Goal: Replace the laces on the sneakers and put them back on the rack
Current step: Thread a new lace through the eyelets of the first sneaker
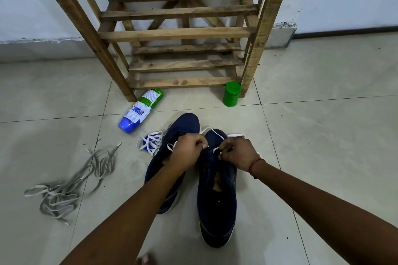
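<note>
Risk: white lace (236,135) could slip an eyelet or end uneven; left hand (187,154) and right hand (238,155) each pinched it over one navy sneaker (217,202).

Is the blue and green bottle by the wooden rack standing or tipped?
Tipped: the blue and green bottle lies lengthwise on the tiled floor, blue end nearest the camera.
</note>
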